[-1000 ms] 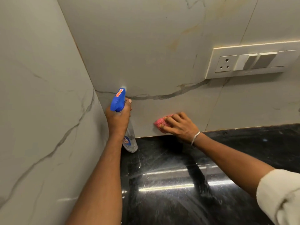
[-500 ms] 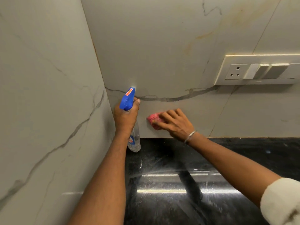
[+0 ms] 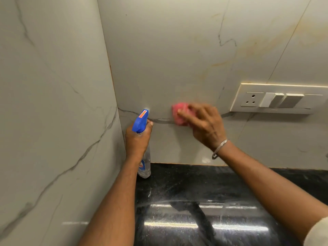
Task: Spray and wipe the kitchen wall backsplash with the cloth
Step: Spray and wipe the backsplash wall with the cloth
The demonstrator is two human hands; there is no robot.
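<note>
The backsplash [image 3: 174, 59] is pale marble-look tile with grey veins and faint yellowish stains. My left hand [image 3: 137, 141] grips the neck of a clear spray bottle [image 3: 144, 167] with a blue trigger head, held upright near the corner, its nozzle towards the wall. My right hand [image 3: 204, 123] presses a pink cloth [image 3: 179, 113] flat against the wall on the grey vein, to the right of the bottle. Fingers cover most of the cloth, and the hand is blurred.
A cream switch plate [image 3: 276, 99] with a socket and rocker switches is mounted on the wall to the right of the cloth. A glossy black counter [image 3: 204, 201] lies below, streaked with wet marks. A second tiled wall [image 3: 53, 103] closes the left side.
My right hand has carried the pink cloth up the wall from near the counter edge to the grey vein. The left hand and bottle stay in the corner.
</note>
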